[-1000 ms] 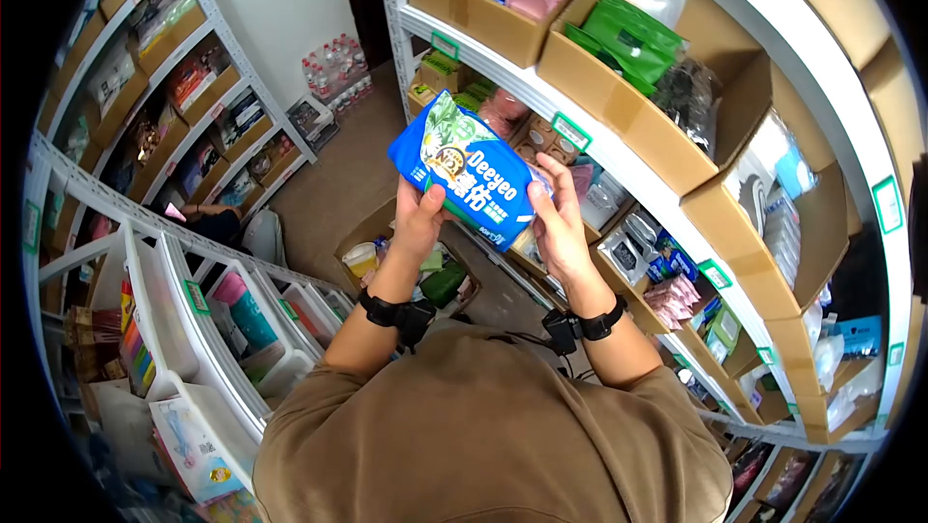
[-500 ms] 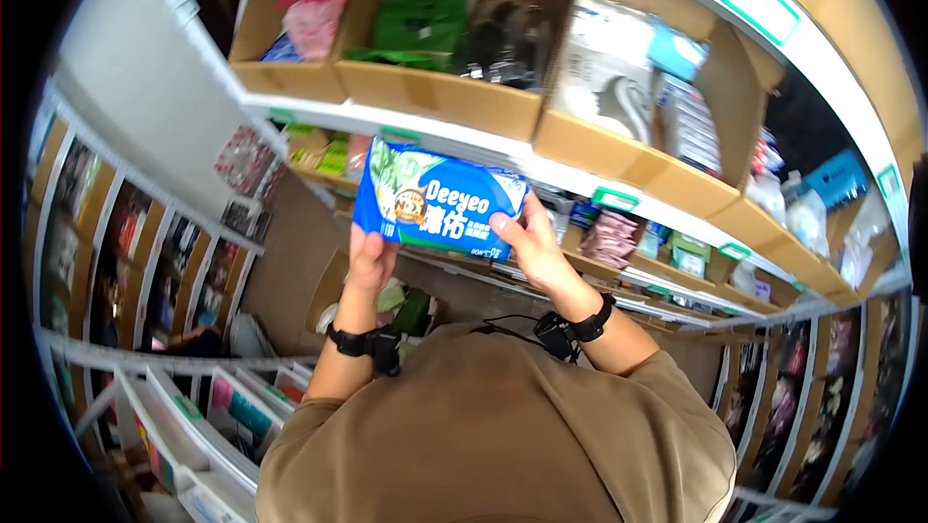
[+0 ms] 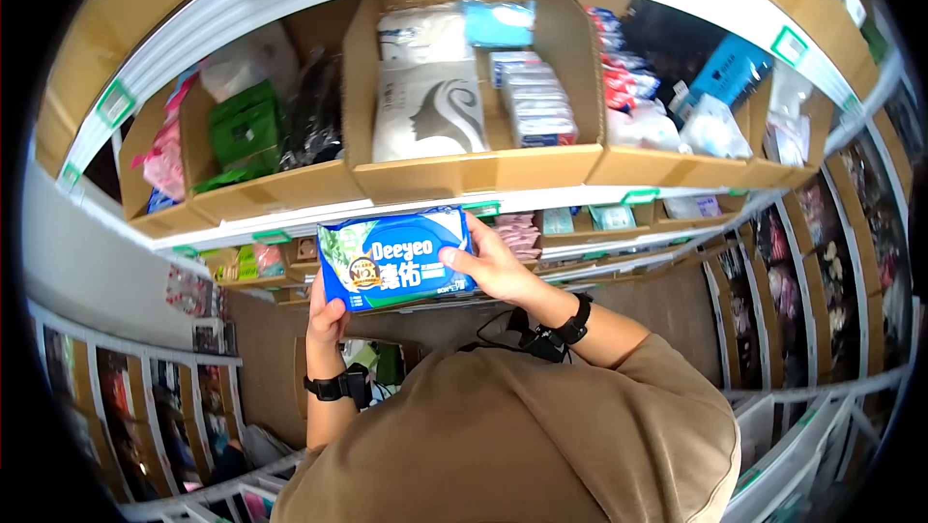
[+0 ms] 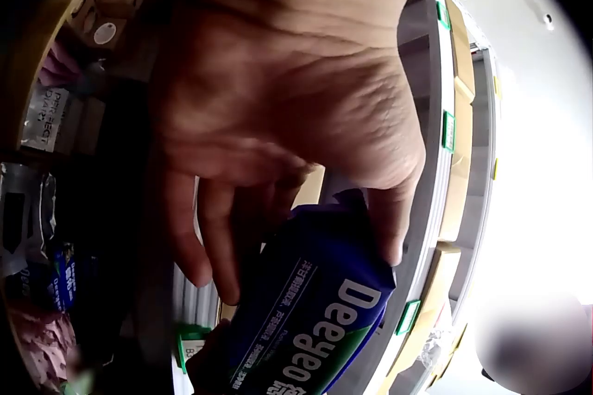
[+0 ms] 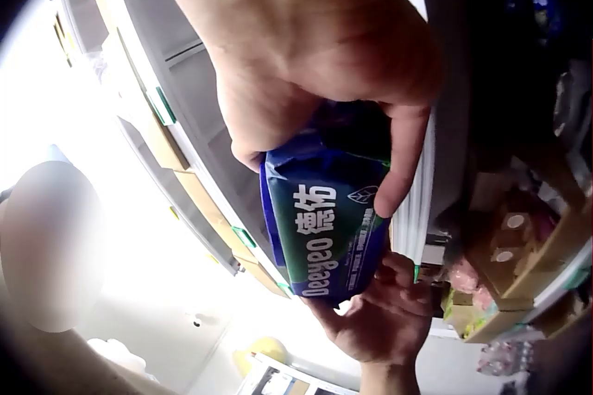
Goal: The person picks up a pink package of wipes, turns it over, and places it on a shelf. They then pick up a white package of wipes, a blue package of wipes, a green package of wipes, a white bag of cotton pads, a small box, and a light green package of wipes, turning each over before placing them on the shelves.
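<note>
A blue and green "Deeyeo" pack [image 3: 391,257] is held up level between both hands in front of the shelving. My left hand [image 3: 327,322] grips its left end, thumb on the near edge. At the right end my right hand [image 3: 493,267] holds it, thumb lying on the printed face. The left wrist view shows the pack [image 4: 315,302] between the thumb and fingers of the left hand [image 4: 287,126]. In the right wrist view the right hand [image 5: 324,71] pinches the pack's end [image 5: 329,219], and the left hand [image 5: 384,321] is at the other end.
Cardboard bins of packaged goods line the shelf [image 3: 474,175] ahead, with a lower row of bins [image 3: 580,228] beneath. An open carton [image 3: 411,354] stands on the floor below my left forearm. More shelving [image 3: 783,281] rises at the right and along the left side.
The head view has swung right, so the shelf bins now face me squarely. Both hands still hold the pack, which has turned from tilted to nearly level and sits lower left in the view.
</note>
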Available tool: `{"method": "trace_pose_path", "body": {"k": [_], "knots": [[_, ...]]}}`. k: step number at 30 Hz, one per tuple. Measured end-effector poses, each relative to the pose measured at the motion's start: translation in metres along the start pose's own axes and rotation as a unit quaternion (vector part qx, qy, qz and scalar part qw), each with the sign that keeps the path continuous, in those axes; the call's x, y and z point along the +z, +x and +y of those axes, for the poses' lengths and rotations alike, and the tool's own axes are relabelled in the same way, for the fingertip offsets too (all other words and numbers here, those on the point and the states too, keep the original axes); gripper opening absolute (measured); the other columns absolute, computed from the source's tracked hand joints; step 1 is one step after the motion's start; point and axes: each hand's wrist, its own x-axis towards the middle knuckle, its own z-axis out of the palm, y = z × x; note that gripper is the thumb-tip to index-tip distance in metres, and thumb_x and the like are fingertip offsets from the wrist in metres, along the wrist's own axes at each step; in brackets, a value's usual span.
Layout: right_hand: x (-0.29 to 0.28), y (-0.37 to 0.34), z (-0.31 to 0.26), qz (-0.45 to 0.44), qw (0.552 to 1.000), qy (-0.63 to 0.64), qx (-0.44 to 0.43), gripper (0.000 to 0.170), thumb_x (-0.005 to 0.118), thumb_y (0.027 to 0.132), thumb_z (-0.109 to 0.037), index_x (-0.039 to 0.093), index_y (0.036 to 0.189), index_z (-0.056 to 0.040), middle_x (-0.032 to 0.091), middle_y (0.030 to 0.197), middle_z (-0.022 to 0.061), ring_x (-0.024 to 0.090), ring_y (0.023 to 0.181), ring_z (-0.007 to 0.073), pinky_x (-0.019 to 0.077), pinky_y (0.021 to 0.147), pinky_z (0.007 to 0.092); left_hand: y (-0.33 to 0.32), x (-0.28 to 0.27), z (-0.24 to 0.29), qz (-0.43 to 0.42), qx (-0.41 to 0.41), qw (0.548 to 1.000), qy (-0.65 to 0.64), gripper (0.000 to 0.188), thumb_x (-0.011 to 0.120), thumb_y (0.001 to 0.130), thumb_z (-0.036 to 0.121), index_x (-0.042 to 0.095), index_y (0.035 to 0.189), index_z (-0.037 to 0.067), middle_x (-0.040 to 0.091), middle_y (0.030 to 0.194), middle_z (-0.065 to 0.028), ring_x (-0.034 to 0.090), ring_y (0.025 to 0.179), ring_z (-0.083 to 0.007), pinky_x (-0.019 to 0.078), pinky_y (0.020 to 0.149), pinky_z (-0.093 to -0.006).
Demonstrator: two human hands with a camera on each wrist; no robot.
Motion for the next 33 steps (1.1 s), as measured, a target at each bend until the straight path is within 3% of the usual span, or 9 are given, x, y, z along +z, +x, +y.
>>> {"method": "trace_pose_path", "body": {"k": [1,6,10,16,19,20,23,27,33], "knots": [[-0.003,-0.002,0.003,0.003,1.0,0.01,0.012,0.06,0.066,0.092,-0.022,0.037,0.14,0.0012,0.056,0.125,0.0093,0.051,0.114,0.0153,0.0422,0.099,0.0322,0.004,0.008,0.002,-0.004,-0.007,1.0,-0.006,0.098,0.077,0.072,0.038,0.029,0.142,-0.008,0.047,0.137,-0.0166,0.048,0.125,-0.0254,0.0363,0.107,-0.0364],[0.002,-0.024,0.01,0.066,0.997,0.041,-0.028,0.055,0.067,0.092,-0.024,0.042,0.134,0.0013,0.058,0.12,0.0091,0.054,0.111,0.0151,0.0449,0.096,0.0317,0.011,-0.006,-0.014,-0.053,-0.057,0.997,-0.027,0.09,0.075,0.075,0.03,0.027,0.144,-0.005,0.047,0.137,-0.0168,0.049,0.125,-0.0286,0.0387,0.106,-0.041],[-0.005,-0.048,0.017,0.125,0.991,0.01,-0.042,0.052,0.067,0.092,-0.029,0.047,0.129,0.0016,0.059,0.116,0.009,0.054,0.107,0.0147,0.0459,0.093,0.031,0.025,0.003,-0.009,-0.148,-0.111,0.983,0.005,0.092,0.076,0.074,0.033,0.028,0.143,-0.006,0.048,0.137,-0.0169,0.05,0.125,-0.0277,0.0375,0.107,-0.0403],[-0.02,-0.088,0.015,0.169,0.984,0.016,-0.051,0.051,0.069,0.09,-0.027,0.048,0.128,0.0009,0.06,0.116,0.0089,0.056,0.107,0.0154,0.0457,0.095,0.0314,0.039,0.022,-0.027,-0.207,-0.149,0.966,0.04,0.085,0.07,0.08,0.035,0.031,0.143,-0.006,0.047,0.139,-0.0165,0.048,0.127,-0.0265,0.0353,0.108,-0.0386],[-0.028,-0.108,0.02,0.198,0.979,-0.017,-0.041,0.058,0.07,0.089,-0.031,0.047,0.131,0.0017,0.059,0.119,0.0078,0.054,0.109,0.0152,0.0449,0.095,0.0307,0.043,0.043,-0.024,-0.244,-0.217,0.944,0.051,0.083,0.068,0.084,0.036,0.029,0.143,-0.007,0.045,0.142,-0.0168,0.046,0.129,-0.0264,0.0334,0.11,-0.0383],[-0.031,-0.114,0.023,0.197,0.979,-0.016,-0.041,0.06,0.071,0.088,-0.032,0.046,0.132,0.0018,0.059,0.12,0.0083,0.054,0.11,0.0157,0.0448,0.096,0.031,0.045,0.046,-0.034,-0.255,-0.182,0.948,0.053,0.074,0.065,0.088,0.035,0.032,0.14,-0.006,0.056,0.123,-0.0164,0.064,0.09,-0.0243,0.0541,0.066,-0.0337],[-0.035,-0.131,0.044,0.239,0.97,0.01,-0.052,0.063,0.073,0.087,-0.028,0.044,0.134,0.0023,0.059,0.12,0.0091,0.054,0.11,0.0164,0.045,0.097,0.0306,0.053,0.038,-0.06,-0.272,-0.205,0.936,0.093,0.072,0.064,0.09,0.038,0.033,0.14,-0.005,0.059,0.116,-0.0133,0.064,0.083,-0.0191,0.0526,0.065,-0.0298],[-0.031,-0.149,0.058,0.26,0.962,0.072,-0.031,0.056,0.073,0.086,-0.024,0.047,0.128,0.0028,0.063,0.113,0.0094,0.059,0.103,0.0156,0.048,0.093,0.0304,0.052,0.054,-0.069,-0.274,-0.266,0.921,0.082,0.07,0.067,0.09,0.036,0.032,0.141,0.004,0.061,0.106,-0.0084,0.058,0.061,-0.0086,0.0434,0.046,-0.0211],[-0.026,-0.146,0.078,0.263,0.963,0.047,0.023,0.058,0.074,0.086,-0.028,0.047,0.127,0.0026,0.062,0.113,0.009,0.059,0.104,0.0154,0.0478,0.092,0.0293,0.045,0.078,-0.079,-0.195,-0.267,0.937,0.111,0.063,0.076,0.082,0.02,0.039,0.131,0.004,0.059,0.11,-0.0098,0.063,0.088,-0.0152,0.055,0.073,-0.0283]]}}
